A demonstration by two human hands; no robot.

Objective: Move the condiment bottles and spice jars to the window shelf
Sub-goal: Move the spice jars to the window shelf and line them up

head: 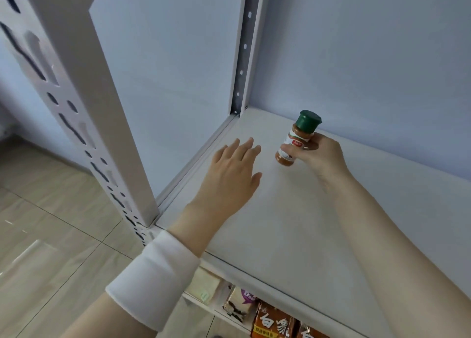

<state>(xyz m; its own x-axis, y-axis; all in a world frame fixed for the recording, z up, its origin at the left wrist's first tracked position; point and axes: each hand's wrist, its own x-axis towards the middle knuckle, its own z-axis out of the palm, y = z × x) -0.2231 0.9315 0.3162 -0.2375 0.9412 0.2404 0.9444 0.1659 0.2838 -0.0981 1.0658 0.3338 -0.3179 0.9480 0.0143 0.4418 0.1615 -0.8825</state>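
A head-worn view looked down on 1 white shelf board (293, 223) of a metal rack. Left of the board lay beige floor tiles (51, 210), and at the board's front left corner rose a white perforated post (107, 108). Over the left part of the board the left hand (229, 174) was spread palm down with straight fingers and held nothing; whether it touched the board could not be told. A white wristband (153, 281) circled that forearm just off the board's front edge. At the board's back left corner stood a second slotted upright (244, 57). Near the back of the board, right of the left hand, 1 spice jar (297, 141) with a green cap and orange-brown powder was tilted, cap leaning away; whether its base met the board could not be told. The right hand (321, 156) pinched the jar round its labelled middle with thumb and curled fingers. Below the board's front edge, packets (274, 322) sat on a lower level. The jar looked small, light and rigid, its clear wall probably smooth and a little slippery, possibly breakable if dropped. The labelled waist seemed the safest hold, since the cap might flip open or come loose.
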